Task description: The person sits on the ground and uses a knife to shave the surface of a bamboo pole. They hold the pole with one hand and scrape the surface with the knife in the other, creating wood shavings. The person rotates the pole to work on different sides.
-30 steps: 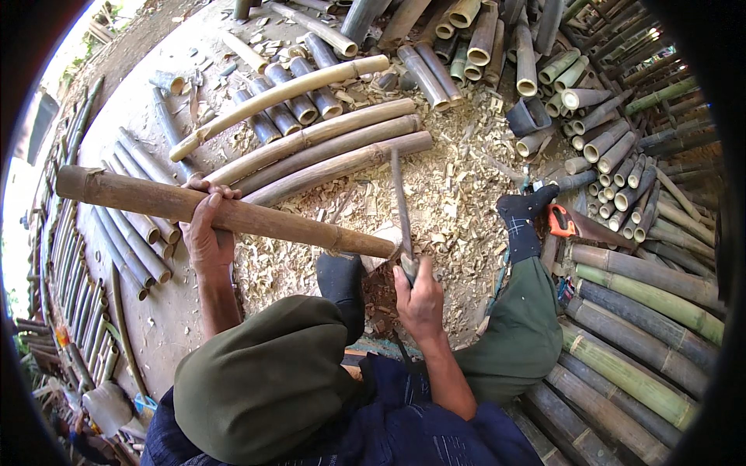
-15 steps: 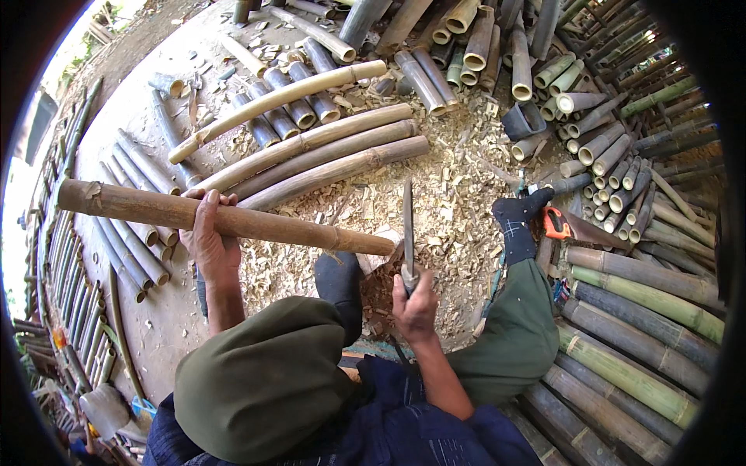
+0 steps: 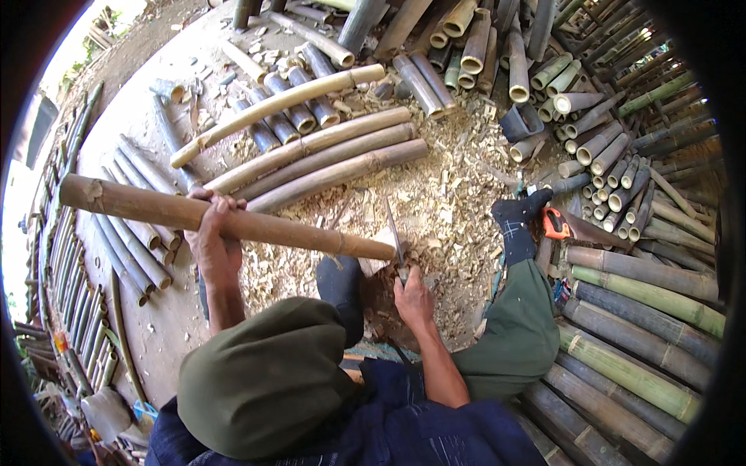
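My left hand [image 3: 214, 242] is wrapped round a brown bamboo pole [image 3: 303, 235], which slants from the upper left down to the right. My right hand [image 3: 413, 297] grips the handle of a machete [image 3: 393, 221]. Its narrow blade points away from me, leaning left, and meets or crosses the pole's right end; the exact contact is too small to tell. Under that end shows a pale wooden block [image 3: 376, 266], partly hidden by the pole, beside my dark-socked left foot [image 3: 339, 291].
Pale wood shavings [image 3: 458, 202] cover the ground ahead. Beyond the pole lie several long bamboo lengths [image 3: 334, 167]. At the right, a saw with an orange handle [image 3: 556, 224] lies by my right foot [image 3: 516, 225], near stacked bamboo [image 3: 629, 334]. A dark container [image 3: 521, 122] stands farther back.
My right hand has shifted slightly, and the machete blade has tilted left onto the pole's end from upright beside it. The pole's right end sits slightly lower; my left hand keeps its grip.
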A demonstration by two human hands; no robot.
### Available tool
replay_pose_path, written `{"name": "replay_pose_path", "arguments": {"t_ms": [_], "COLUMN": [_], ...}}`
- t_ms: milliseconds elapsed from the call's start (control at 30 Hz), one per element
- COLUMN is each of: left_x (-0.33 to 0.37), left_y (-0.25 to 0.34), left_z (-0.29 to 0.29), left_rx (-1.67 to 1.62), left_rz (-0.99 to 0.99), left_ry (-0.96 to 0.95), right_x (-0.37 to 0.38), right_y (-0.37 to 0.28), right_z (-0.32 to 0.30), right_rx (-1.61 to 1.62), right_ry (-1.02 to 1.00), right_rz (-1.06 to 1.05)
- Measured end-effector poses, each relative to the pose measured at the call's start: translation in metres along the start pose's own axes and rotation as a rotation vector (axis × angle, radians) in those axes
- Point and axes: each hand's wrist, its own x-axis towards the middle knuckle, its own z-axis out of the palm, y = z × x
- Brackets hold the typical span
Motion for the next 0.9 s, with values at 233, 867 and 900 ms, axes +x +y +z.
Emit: {"name": "replay_pose_path", "arguments": {"t_ms": [233,867,900], "left_x": [0.008,0.004,0.005], "left_y": [-0.005,0.003,0.003], "left_z": [-0.015,0.046,0.054], "left_rx": [0.024,0.167,0.179], "left_rz": [-0.014,0.109,0.141], "left_ry": [-0.201,0.449,0.428], "right_x": [-0.006,-0.009,-0.001], "right_y": [-0.065,-0.017,-0.014], "right_z": [-0.069,-0.004,-0.006], "right_rx": [0.371,0.028,0.05], "right_ry": [0.196,0.029,0.064], "right_rz": [-0.255,0.024,-0.015]}}
